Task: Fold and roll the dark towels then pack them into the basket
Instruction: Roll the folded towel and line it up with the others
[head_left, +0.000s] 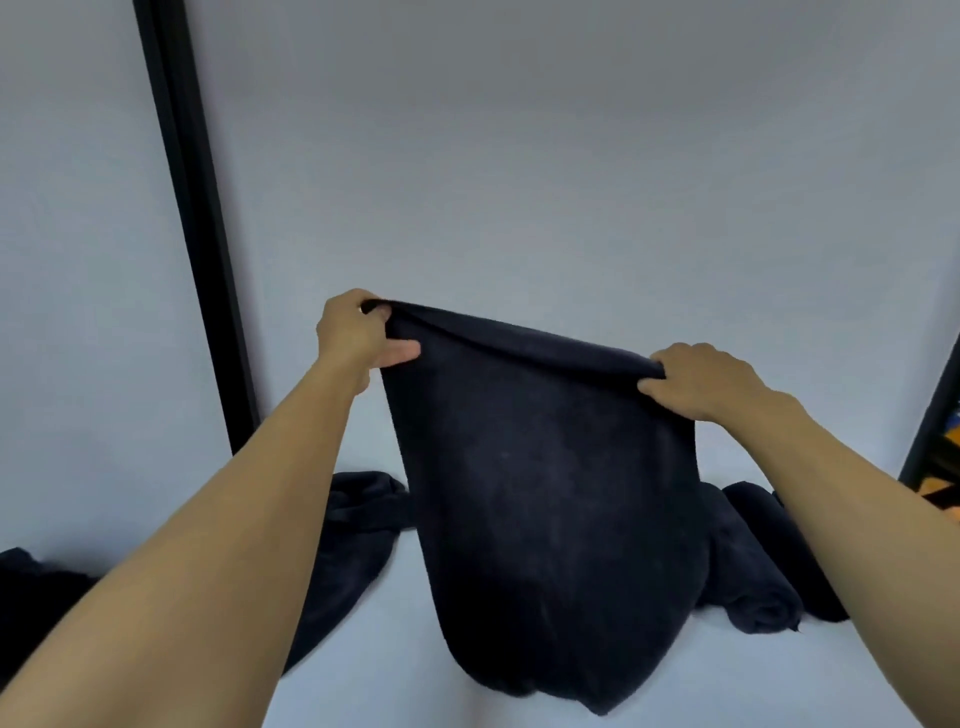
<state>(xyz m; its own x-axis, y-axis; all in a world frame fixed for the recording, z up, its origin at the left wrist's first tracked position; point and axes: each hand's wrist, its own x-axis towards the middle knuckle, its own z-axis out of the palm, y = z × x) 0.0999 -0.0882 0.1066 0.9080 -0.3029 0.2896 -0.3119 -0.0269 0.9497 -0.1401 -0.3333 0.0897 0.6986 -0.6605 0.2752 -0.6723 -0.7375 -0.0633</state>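
Note:
A dark navy towel (545, 493) hangs in front of me, doubled over at its top edge, its lower end resting on the white surface (467, 696). My left hand (358, 332) pinches the towel's top left corner. My right hand (711, 379) grips the top right corner. Both arms are stretched out and the top edge is pulled taut between them. A rolled dark towel (753, 571) lies behind it on the right. Another loose dark towel (353, 530) lies crumpled behind it on the left. No basket is in view.
More dark cloth (26, 587) sits at the far left edge. A black vertical post (192, 218) stands against the pale wall on the left. A second dark post (935, 410) with something orange beside it shows at the right edge.

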